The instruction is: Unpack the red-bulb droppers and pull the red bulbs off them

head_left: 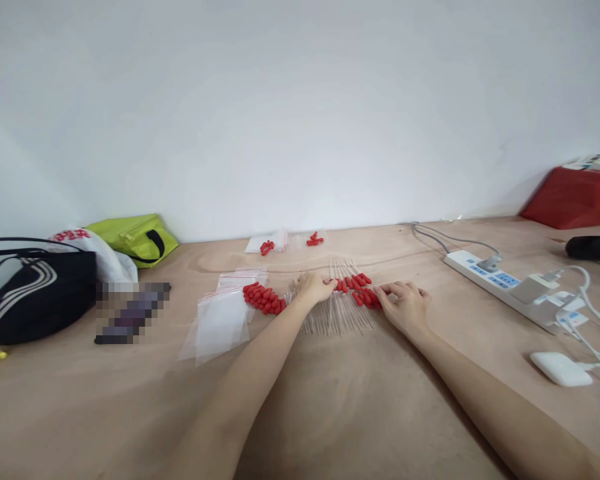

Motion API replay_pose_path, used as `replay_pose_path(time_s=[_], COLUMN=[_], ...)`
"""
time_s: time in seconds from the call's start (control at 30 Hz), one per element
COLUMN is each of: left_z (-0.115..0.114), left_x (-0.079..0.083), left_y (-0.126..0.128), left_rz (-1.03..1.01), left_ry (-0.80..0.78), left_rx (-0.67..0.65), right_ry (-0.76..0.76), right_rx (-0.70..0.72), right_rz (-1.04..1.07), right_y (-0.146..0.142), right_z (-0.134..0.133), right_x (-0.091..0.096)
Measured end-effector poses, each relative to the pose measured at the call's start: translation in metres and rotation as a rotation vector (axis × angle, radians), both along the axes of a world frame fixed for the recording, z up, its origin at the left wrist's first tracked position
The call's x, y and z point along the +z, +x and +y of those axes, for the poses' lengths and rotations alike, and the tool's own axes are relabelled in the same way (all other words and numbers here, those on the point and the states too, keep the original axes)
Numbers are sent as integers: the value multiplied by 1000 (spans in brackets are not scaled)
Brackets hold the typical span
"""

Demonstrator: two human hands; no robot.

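Note:
In the head view, thin pale sticks with red tips [366, 297] lie fanned out on the table between my hands. My left hand [316, 288] is over the sticks, its fingers closed together beside the red tips; what they pinch, if anything, is hidden. On the right side of the bundle, my right hand [405, 305] rests with fingers loosely bent and apart, its thumb side touching the outermost red tips. A second heap of red tips [263, 298] sits left of my left hand, its sticks partly covered by that hand. Clear zip bags [223, 327] lie overlapped beside this heap.
Two small bags with red pieces [267, 248] lie near the wall. On the right are a white power strip [500, 287] with cables and a white charger case [561, 369]. A black bag [40, 293] and a lime-green bag [135, 237] stand left, near a blurred-out object [133, 313].

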State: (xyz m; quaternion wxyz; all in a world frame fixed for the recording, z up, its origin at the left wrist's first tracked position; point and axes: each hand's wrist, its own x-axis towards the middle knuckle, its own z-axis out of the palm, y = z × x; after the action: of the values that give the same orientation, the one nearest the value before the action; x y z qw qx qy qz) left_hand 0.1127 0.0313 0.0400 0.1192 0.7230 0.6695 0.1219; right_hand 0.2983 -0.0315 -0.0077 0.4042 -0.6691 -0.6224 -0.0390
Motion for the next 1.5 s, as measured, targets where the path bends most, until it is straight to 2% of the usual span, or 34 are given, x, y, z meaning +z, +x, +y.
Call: replay_pose_path(time_s=[0.17,0.33,0.43,0.53,0.63,0.73,0.83,1.0,1.2,1.5], left_z=[15,8,-13,-43,-72,-88,-93,-94,-97,-100], left_x=[-1,7,13,13,6,-3,-12,-21,-24,-24], left_y=[5,-10,-25,-40,-53,-62,-66,-69,-81,-86], left_rz=[-32,-102,-160,-194,-86,42,45,-50,56,-4], left_ry=[-71,-42,-9,43,239,414,586,802,847,837], left_rx=[56,85,10,-112,-348,-481,-558,-626,-742,-726], right_ry=[0,44,123,241,359,418,439,428,416,437], right_rx=[12,24,65,146,228,351,463,539,657,687], right_rz=[-4,-30,-83,-199,-350,-464,-482,-444,-436,-401], right_y=[-3,-6,-11,-20,-32,-41,-46,-53,-57,-56], right_z=[-2,-3,-6,-13,-21,-25,-26,-32,-40,-40], right_x=[2,3,5,11,18,19,15,11,12,11])
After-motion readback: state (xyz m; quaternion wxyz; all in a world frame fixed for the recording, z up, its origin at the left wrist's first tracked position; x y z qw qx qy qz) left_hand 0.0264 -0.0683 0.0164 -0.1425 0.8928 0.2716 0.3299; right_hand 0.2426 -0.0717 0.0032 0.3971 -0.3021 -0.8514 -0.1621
